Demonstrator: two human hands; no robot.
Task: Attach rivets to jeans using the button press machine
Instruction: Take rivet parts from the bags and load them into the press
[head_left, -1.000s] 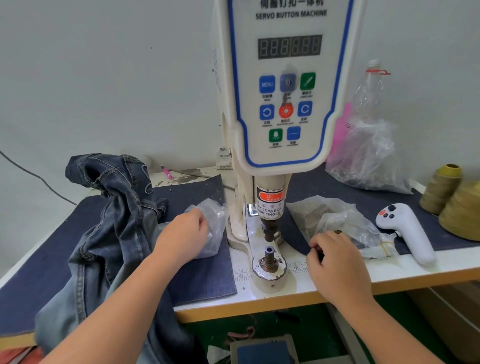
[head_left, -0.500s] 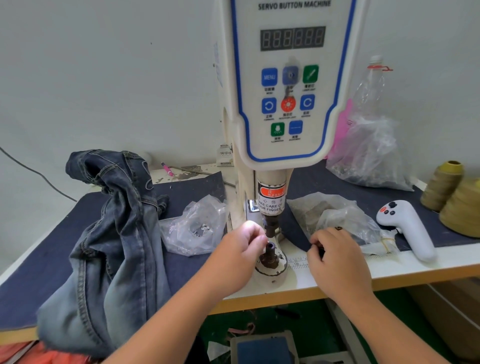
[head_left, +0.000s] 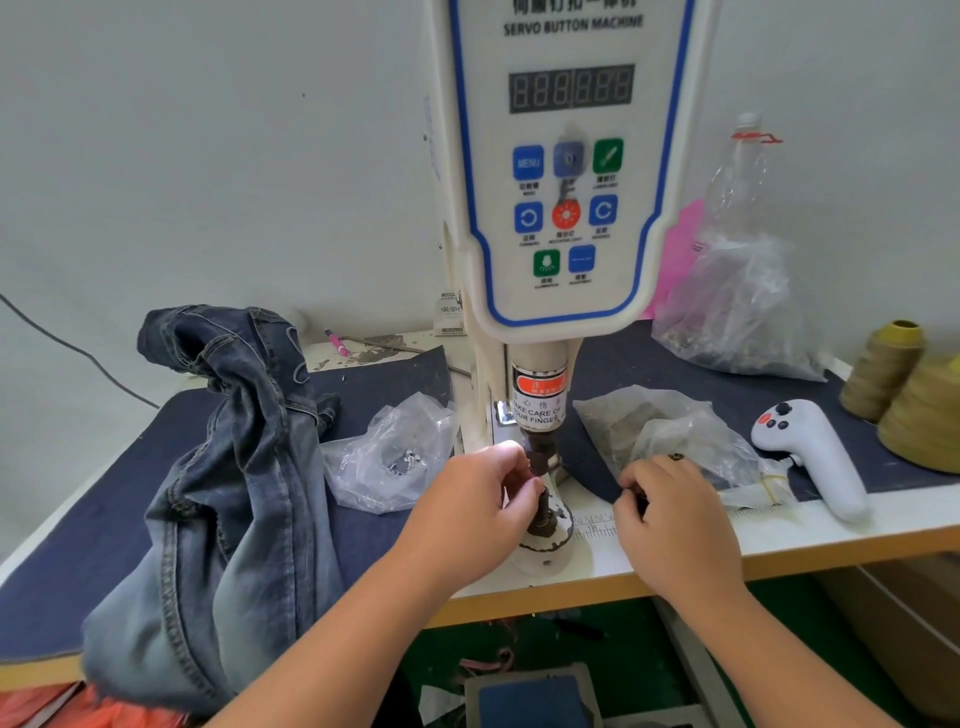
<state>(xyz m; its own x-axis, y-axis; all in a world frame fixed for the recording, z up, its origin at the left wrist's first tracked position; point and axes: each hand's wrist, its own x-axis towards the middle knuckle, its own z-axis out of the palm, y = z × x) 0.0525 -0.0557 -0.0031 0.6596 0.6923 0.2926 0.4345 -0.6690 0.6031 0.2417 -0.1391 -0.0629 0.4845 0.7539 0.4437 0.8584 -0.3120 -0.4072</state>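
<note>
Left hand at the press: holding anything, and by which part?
The left hand has curled fingertips pinched together at the top of the lower die post; whatever tiny piece sits between them cannot be made out.

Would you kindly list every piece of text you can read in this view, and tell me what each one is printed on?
"SERVO BUTTON MACHINE": top of the button press machine panel; Chinese characters above it are cut off.
"MENU": blue button.
"WARNING": red band of the ram label, partly legible.
"TAKE CARE OF YOUR FINGER": same label.
Button captions, unlit display, wall sticker, ruler numbers: too small or blurred.
</note>
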